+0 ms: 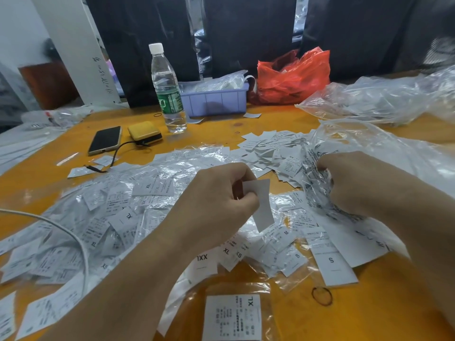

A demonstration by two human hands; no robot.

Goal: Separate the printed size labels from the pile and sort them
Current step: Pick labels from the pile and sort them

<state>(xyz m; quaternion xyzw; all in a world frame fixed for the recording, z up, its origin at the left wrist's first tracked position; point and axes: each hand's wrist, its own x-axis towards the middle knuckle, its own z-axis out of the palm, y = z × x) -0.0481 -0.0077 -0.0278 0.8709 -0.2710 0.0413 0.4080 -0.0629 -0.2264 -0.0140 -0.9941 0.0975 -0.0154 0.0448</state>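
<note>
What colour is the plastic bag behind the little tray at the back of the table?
Red-orange, translucent plastic bag, crumpled beside the lavender tray; the head view shows it.

- One bottle (167, 89)
- One phone (105, 140)
- One yellow power bank (144, 133)
- One purple tray (214, 100)
- One red bag (293, 77)
- Two hands: left (216, 205), right (354, 183)
- Labels (118, 217): too many to count

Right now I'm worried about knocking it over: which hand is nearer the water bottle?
Left. The left hand, pinching a blank label, sits below and slightly right of the water bottle; the right hand is farther right.
</note>
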